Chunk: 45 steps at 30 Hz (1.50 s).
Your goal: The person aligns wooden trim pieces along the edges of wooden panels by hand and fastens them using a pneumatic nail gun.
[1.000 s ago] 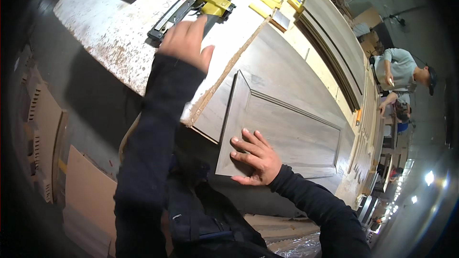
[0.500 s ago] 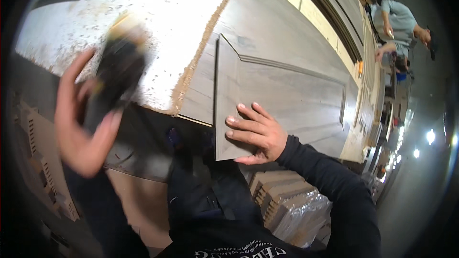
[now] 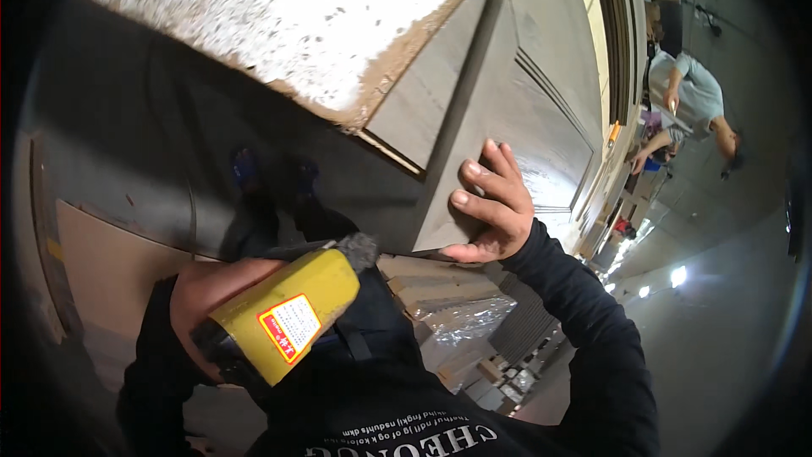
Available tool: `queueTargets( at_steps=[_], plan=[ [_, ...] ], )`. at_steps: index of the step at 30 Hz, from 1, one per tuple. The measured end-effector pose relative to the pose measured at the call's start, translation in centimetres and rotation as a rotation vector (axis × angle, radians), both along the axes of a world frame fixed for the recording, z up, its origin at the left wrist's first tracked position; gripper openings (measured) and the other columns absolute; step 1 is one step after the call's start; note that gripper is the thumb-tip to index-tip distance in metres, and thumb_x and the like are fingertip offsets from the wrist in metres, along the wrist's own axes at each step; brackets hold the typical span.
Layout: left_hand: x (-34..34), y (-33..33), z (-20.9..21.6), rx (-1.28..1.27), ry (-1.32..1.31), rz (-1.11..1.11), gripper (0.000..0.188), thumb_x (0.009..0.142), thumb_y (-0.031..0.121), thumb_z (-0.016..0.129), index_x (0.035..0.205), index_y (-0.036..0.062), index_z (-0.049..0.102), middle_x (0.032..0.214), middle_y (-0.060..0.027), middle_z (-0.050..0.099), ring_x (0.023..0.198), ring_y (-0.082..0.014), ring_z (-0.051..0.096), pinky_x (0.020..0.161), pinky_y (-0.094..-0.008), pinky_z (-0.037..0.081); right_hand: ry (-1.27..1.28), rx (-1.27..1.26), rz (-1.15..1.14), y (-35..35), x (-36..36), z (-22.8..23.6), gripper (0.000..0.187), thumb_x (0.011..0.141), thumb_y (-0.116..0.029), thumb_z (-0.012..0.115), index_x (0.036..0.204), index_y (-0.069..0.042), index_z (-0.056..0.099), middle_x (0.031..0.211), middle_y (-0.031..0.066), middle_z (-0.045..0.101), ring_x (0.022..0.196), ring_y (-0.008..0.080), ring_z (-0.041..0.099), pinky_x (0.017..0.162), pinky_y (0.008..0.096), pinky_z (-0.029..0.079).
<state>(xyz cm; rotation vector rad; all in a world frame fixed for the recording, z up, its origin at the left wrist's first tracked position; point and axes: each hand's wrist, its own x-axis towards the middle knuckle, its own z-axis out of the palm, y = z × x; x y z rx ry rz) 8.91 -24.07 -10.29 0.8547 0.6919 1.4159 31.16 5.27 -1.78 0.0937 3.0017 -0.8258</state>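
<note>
My left hand [image 3: 193, 309] is wrapped round a yellow and black hand tool [image 3: 326, 288] with a label on its side and a dark grey end. The tool is close in front of my body, and it hides most of that hand's fingers. My right hand [image 3: 499, 207] grips the near end of a grey cabinet door [image 3: 541, 110] with a recessed centre panel. Its fingers are spread over the face, and the thumb lies at the near edge. The door is tilted, showing its long left edge, over a larger grey board [image 3: 414, 101].
A white, speckled board [image 3: 279, 17] with a rough brown edge lies at the far left. Stacked cardboard and plastic-wrapped pieces [image 3: 461, 313] stand below the door. Long panels [image 3: 622, 34] line the right side. Another person [image 3: 689, 97] works farther off at the right.
My left hand has brought the tool from over the white board back toward my body. The door has tilted under my right hand, so more of its edge shows. The view has shifted.
</note>
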Motion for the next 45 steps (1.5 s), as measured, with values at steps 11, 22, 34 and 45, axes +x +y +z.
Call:
queueTargets(
  at_steps=[11,22,34,45],
  plan=[
    [2.7,3.6,-5.5,0.555,-0.417,-0.108,0.094,0.068,0.018,0.080,0.131,-0.0181,0.019,0.117,-0.0290,0.048,0.100,-0.0278,0.057,0.087,-0.0334,0.043,0.049,0.004,-0.023,-0.2,0.4,-0.5,0.057,0.065,-0.050,0.077,0.109,-0.014,0.067,0.123,0.0120,0.057,0.129,0.0364,0.039,0.109,0.0486,0.021],
    [2.2,4.1,-5.5,0.580,-0.214,-0.076,0.094,0.068,0.017,0.079,0.129,-0.0216,0.019,0.114,-0.0300,0.049,0.095,-0.0275,0.059,0.082,-0.0325,0.045,0.051,0.025,-0.014,-0.1,0.6,-0.5,0.056,0.066,-0.052,0.075,0.106,-0.014,0.068,0.121,0.0121,0.058,0.129,0.0365,0.039,0.110,0.0479,0.021],
    [2.3,4.0,-5.6,0.585,-0.008,-0.025,0.090,0.070,0.020,0.078,0.128,-0.0211,0.023,0.110,-0.0283,0.053,0.090,-0.0254,0.061,0.080,-0.0314,0.046,0.050,0.019,-0.023,0.0,1.2,-0.7,0.056,0.066,-0.052,0.075,0.106,-0.014,0.068,0.121,0.0124,0.058,0.128,0.0364,0.040,0.110,0.0476,0.021],
    [-0.8,3.0,1.5,-0.145,0.244,-0.127,0.062,0.060,0.021,0.080,0.111,-0.0014,0.051,0.100,-0.0111,0.060,0.084,-0.0139,0.062,0.073,-0.0275,0.047,0.027,-0.010,0.006,0.1,0.2,0.2,0.052,0.072,-0.044,0.073,0.113,-0.014,0.064,0.128,0.0109,0.054,0.130,0.0348,0.037,0.110,0.0476,0.020]
  ],
)
